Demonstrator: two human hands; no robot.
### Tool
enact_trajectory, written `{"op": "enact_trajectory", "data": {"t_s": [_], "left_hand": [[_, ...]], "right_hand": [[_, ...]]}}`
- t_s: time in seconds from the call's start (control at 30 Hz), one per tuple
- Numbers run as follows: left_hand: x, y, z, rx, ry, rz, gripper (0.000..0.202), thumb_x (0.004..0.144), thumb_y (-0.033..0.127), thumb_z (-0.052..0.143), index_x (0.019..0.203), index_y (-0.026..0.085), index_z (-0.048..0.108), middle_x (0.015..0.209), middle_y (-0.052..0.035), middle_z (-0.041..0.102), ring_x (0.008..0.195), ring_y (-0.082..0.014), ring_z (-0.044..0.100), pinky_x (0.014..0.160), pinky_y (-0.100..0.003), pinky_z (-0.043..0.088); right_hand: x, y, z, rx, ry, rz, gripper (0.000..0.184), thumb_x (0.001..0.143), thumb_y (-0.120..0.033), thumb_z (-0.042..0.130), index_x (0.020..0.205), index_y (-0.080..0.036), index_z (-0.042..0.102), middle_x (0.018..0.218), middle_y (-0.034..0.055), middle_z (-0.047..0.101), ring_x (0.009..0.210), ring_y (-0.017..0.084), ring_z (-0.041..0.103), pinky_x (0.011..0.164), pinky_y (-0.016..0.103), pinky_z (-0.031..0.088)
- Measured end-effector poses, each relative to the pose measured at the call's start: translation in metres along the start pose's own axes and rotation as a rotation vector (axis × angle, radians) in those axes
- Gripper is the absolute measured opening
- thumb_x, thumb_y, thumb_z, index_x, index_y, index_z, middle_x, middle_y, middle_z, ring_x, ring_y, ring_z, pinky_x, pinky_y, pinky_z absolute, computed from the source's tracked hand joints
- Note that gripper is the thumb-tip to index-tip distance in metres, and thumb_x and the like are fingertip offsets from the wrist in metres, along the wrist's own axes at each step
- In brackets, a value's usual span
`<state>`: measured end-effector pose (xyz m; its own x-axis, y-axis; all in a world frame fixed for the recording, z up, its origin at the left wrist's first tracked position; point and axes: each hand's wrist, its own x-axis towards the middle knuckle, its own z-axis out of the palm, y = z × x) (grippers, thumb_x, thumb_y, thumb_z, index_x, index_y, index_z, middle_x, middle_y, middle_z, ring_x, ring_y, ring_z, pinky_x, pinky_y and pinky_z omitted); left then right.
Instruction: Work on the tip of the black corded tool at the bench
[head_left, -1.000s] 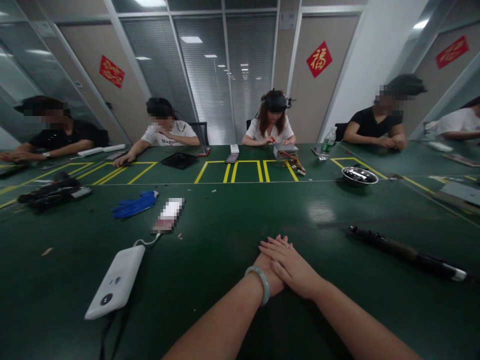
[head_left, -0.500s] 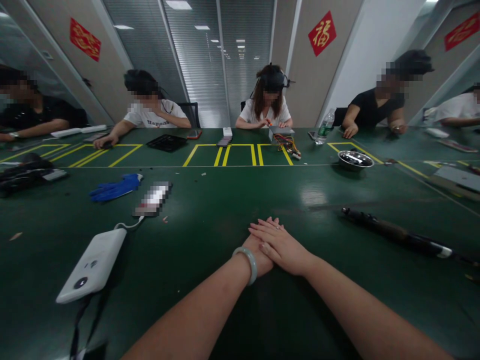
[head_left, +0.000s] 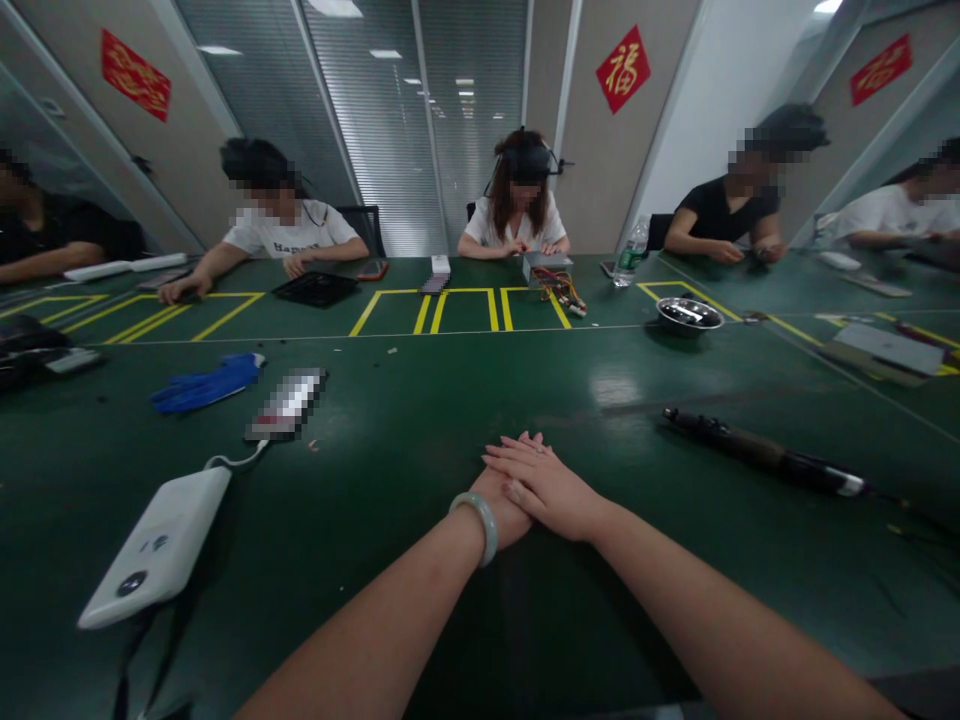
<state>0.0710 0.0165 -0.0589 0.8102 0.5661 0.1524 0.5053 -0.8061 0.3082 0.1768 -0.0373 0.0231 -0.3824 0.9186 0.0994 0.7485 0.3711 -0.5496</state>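
Observation:
My right hand lies flat on top of my left hand, fingers stretched out, on the green table. Only the wrist side of the left hand shows, with a pale green bangle round the wrist; its fingers are flat beneath the right hand. Neither hand holds anything. A black electric screwdriver lies to the right of my hands. A white power bank with a cable lies to the left, joined to a phone.
A blue glove lies at the left. A metal bowl, a water bottle, a black tray and a device with coloured wires sit across the table. Several people sit along the far side, working.
The view has shifted slightly to the right and down, so things slid left in the frame. My hands stay stacked and still.

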Motion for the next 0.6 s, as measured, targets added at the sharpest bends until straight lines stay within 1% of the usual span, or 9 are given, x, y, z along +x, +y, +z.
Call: {"op": "enact_trajectory", "data": {"t_s": [0.1,0.2,0.3,0.37,0.43,0.47,0.53,0.6], "left_hand": [[-0.002,0.004,-0.013,0.069,-0.083,0.065,0.073,0.079,0.019,0.04,0.149,0.019,0.02,0.153,0.0015,0.024,0.142,-0.0304,0.009,0.118,-0.045,0.004],[-0.005,0.008,-0.027,0.133,-0.145,0.106,0.072,0.083,0.019,0.037,0.15,0.017,0.012,0.155,-0.002,0.018,0.143,-0.0294,0.006,0.118,-0.047,0.002],[-0.008,0.009,-0.037,0.14,-0.153,0.128,0.068,0.087,0.021,0.035,0.151,0.019,0.01,0.156,-0.0034,0.014,0.143,-0.0277,0.005,0.118,-0.049,0.001],[-0.01,0.007,-0.042,0.136,-0.133,0.145,0.062,0.091,0.025,0.033,0.15,0.02,0.013,0.156,-0.0045,0.015,0.143,-0.0264,0.005,0.118,-0.048,0.003],[-0.012,0.003,-0.046,0.107,-0.099,0.147,0.057,0.096,0.034,0.029,0.149,0.019,0.017,0.155,-0.0061,0.018,0.143,-0.0248,0.007,0.117,-0.046,0.007],[-0.013,0.002,-0.049,0.084,-0.084,0.14,0.055,0.098,0.038,0.026,0.149,0.019,0.019,0.155,-0.0062,0.019,0.143,-0.0238,0.007,0.117,-0.045,0.009],[-0.013,0.0,-0.053,0.037,-0.075,0.118,0.054,0.099,0.044,0.022,0.148,0.021,0.021,0.155,-0.0046,0.019,0.143,-0.0216,0.009,0.116,-0.043,0.013],[-0.014,-0.001,-0.057,0.0,-0.088,0.117,0.054,0.099,0.047,0.018,0.148,0.023,0.022,0.155,-0.0026,0.017,0.143,-0.02,0.009,0.116,-0.041,0.014]], "right_hand": [[0.0,0.0,0.0,0.005,0.004,0.007,0.047,0.097,-0.041,0.032,0.142,-0.029,0.038,0.148,0.0006,0.036,0.139,0.023,0.023,0.113,0.05,0.016],[-0.001,-0.001,-0.001,0.005,-0.002,0.013,0.046,0.097,-0.041,0.033,0.142,-0.03,0.038,0.147,0.0001,0.036,0.139,0.023,0.024,0.113,0.05,0.017],[-0.002,-0.004,-0.001,-0.007,0.017,0.019,0.046,0.097,-0.042,0.033,0.141,-0.031,0.039,0.146,-0.0013,0.038,0.138,0.021,0.026,0.113,0.049,0.02],[-0.002,-0.004,-0.003,-0.033,0.065,0.019,0.046,0.097,-0.043,0.032,0.14,-0.031,0.04,0.145,-0.0023,0.04,0.136,0.02,0.031,0.112,0.045,0.024],[-0.003,0.002,-0.011,-0.089,0.165,0.044,0.045,0.098,-0.043,0.028,0.139,-0.031,0.041,0.143,-0.0041,0.042,0.134,0.018,0.035,0.111,0.04,0.027],[-0.006,0.008,-0.017,-0.132,0.241,0.087,0.045,0.098,-0.043,0.027,0.139,-0.031,0.042,0.142,-0.0046,0.043,0.132,0.017,0.036,0.111,0.038,0.029],[-0.02,0.027,-0.037,-0.256,0.429,0.265,0.047,0.097,-0.044,0.026,0.137,-0.029,0.044,0.14,-0.0031,0.046,0.13,0.016,0.04,0.109,0.034,0.032],[-0.051,0.053,-0.062,-0.382,0.615,0.5,0.051,0.096,-0.047,0.028,0.135,-0.022,0.048,0.138,0.0045,0.048,0.128,0.019,0.043,0.107,0.033,0.033]]}}
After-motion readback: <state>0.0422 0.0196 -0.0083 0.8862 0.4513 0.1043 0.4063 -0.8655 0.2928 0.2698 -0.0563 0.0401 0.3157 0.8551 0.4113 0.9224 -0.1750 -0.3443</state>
